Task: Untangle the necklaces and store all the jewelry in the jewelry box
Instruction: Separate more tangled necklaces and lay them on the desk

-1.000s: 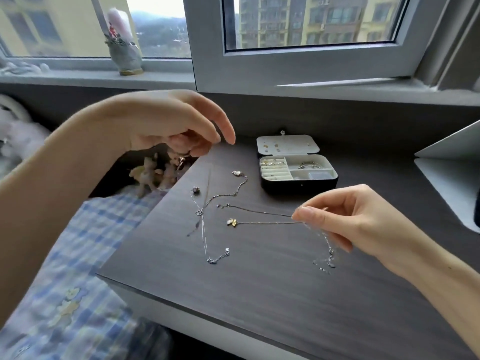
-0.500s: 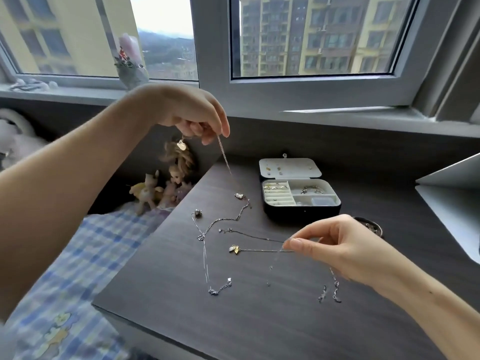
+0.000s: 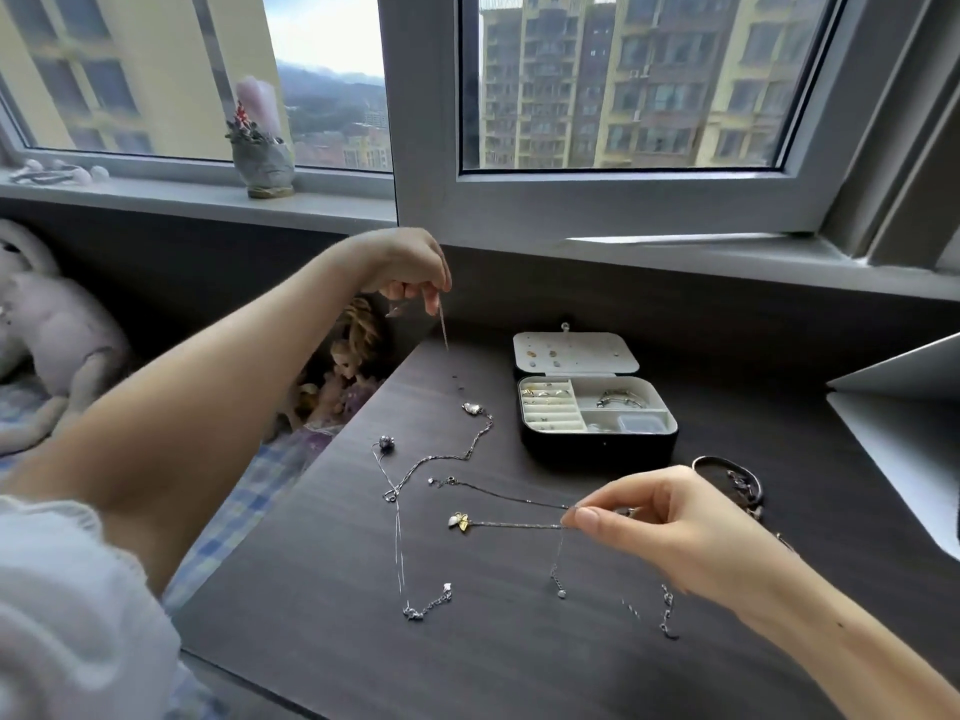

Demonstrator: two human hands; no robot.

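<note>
My left hand (image 3: 410,275) is raised left of the open jewelry box (image 3: 597,441), its grip pinched on a thin chain (image 3: 443,327) that hangs down. My right hand (image 3: 660,517), in front of the box, has its grip pinched on chains, one running to a gold pendant (image 3: 460,522). Silver necklaces (image 3: 431,462) lie on the table (image 3: 322,589) at the box's front left.
</note>
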